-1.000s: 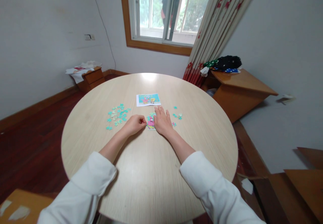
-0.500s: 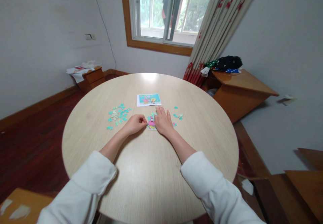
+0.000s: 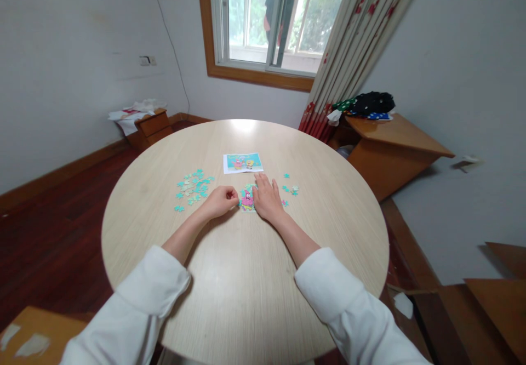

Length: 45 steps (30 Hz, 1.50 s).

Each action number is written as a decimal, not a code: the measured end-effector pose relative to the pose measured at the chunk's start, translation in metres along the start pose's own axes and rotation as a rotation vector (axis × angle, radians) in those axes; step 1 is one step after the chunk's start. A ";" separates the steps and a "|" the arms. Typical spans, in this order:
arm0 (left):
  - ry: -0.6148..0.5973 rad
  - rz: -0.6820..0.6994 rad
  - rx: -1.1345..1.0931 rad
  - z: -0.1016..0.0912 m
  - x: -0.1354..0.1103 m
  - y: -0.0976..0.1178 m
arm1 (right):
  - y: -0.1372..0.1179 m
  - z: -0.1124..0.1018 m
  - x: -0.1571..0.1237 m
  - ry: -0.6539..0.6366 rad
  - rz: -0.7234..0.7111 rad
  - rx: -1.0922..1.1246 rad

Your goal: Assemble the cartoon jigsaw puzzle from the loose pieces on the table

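A partly joined jigsaw puzzle (image 3: 247, 200) with a pink cartoon figure lies on the table in front of me. At its left edge, my left hand (image 3: 222, 200) is closed in a pinch, with a small teal puzzle piece (image 3: 240, 203) at the fingertips. My right hand (image 3: 268, 198) lies flat with fingers stretched out over the puzzle's right side, hiding part of it. Just beyond both hands is a printed reference picture (image 3: 243, 163) of cartoon figures on teal.
Many loose teal and pale pieces (image 3: 193, 187) are scattered left of my left hand. A few more pieces (image 3: 291, 189) lie to the right. The round wooden table (image 3: 246, 288) stands before a window, with a cabinet (image 3: 394, 135) bearing cloths at the right.
Almost nothing differs. My left fingertips stay at the puzzle's left edge, and my right hand rests in the same place.
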<state>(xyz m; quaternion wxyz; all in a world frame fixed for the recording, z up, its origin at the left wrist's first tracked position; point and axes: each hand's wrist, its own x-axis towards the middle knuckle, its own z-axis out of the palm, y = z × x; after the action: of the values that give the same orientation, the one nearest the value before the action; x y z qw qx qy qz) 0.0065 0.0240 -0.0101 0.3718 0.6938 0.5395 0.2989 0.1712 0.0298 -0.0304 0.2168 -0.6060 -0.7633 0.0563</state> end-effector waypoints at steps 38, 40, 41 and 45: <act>0.089 -0.020 -0.040 0.001 0.002 -0.004 | 0.001 -0.004 -0.001 -0.009 0.011 0.004; 0.095 -0.026 -0.051 0.001 0.002 -0.005 | 0.001 -0.004 -0.001 -0.011 0.009 0.005; 0.096 -0.027 -0.058 0.001 0.002 -0.006 | 0.001 -0.003 -0.001 -0.012 0.010 0.006; 0.104 -0.018 -0.073 0.002 0.003 -0.009 | 0.002 -0.002 -0.001 0.002 0.008 0.015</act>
<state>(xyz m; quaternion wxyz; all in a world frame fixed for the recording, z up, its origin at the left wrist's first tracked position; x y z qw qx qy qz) 0.0045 0.0279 -0.0186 0.3710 0.6583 0.5531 0.3508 0.1737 0.0294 -0.0295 0.2220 -0.6073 -0.7603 0.0623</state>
